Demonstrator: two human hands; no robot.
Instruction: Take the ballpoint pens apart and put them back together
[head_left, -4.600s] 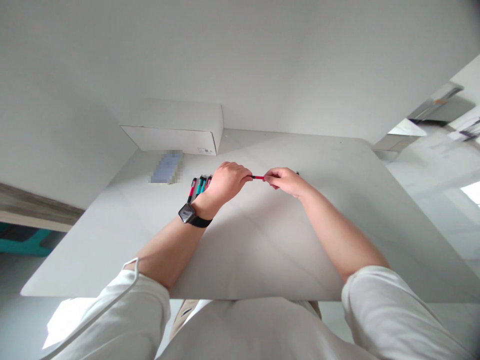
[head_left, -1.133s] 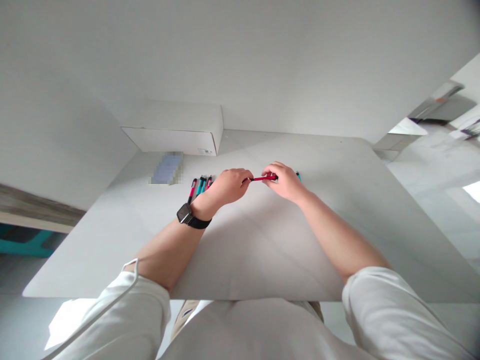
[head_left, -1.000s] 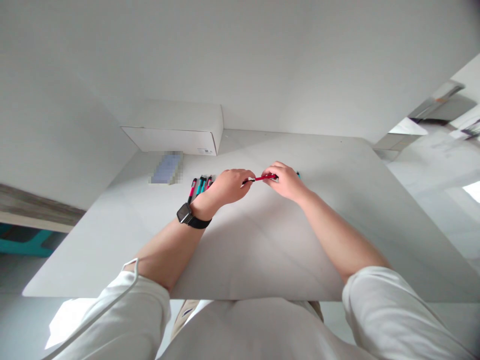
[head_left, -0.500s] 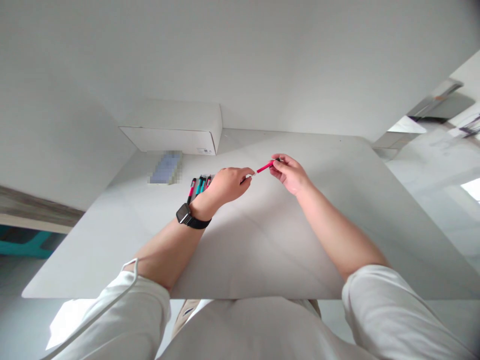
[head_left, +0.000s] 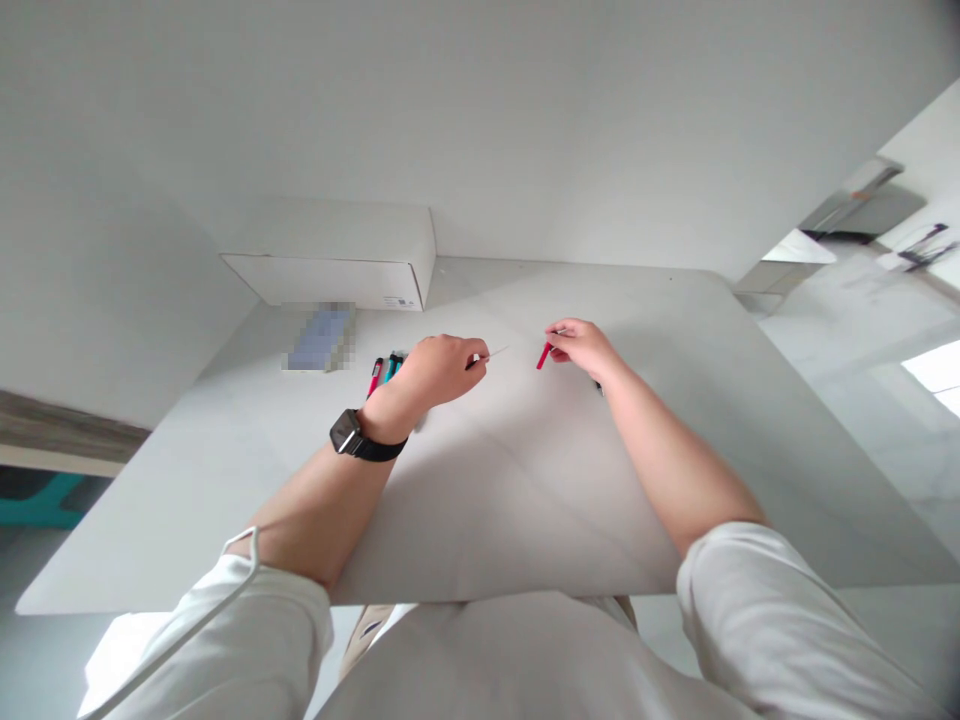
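My left hand [head_left: 446, 370] is closed in a pinch on a dark pen part, with a thin pale refill [head_left: 498, 351] sticking out of it to the right. My right hand [head_left: 586, 345] grips a red pen barrel [head_left: 543, 356] between thumb and fingers, tilted with its lower end free. A gap separates the refill from the barrel. Beside my left wrist lie a red-and-black pen [head_left: 375, 376] and teal-and-black pens [head_left: 391, 367], partly covered by the hand. A small dark object [head_left: 598, 386] shows from under my right wrist, too hidden to name.
A white box [head_left: 322, 280] stands at the back left against the wall. In front of it is a blurred-out bluish item [head_left: 321, 338]. Both forearms extend over the pale table [head_left: 510, 520]. A black watch [head_left: 346, 432] is on my left wrist.
The red barrel and the refill have come apart. My right hand has turned the barrel from pointing left to pointing down. A dark object now shows by my right wrist.
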